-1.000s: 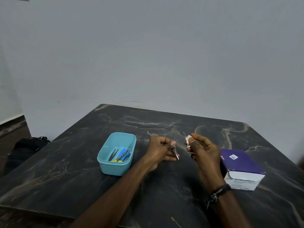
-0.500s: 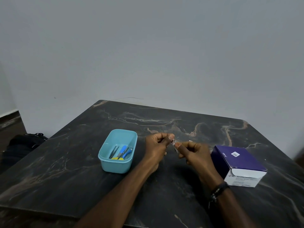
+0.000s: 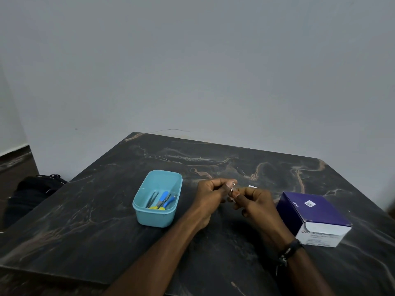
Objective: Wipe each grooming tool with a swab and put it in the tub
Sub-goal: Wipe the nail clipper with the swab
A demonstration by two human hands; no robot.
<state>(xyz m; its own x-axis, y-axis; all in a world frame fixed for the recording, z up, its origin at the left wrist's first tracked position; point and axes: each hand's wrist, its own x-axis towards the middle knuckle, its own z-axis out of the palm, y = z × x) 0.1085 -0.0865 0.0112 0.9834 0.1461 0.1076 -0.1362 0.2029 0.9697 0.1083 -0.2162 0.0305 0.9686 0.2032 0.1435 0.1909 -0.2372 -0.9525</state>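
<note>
Here your left hand (image 3: 210,194) pinches a small metal tool (image 3: 233,186), while your right hand (image 3: 254,201) curls round its lower end; tub (image 3: 157,218) left of both.

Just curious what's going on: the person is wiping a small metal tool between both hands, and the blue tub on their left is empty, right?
Not quite. The head view shows the tub already holds several tools, some with blue and yellow handles. The rest stands: both hands, left and right, work on a small metal tool, and the tub is on their left.
</note>
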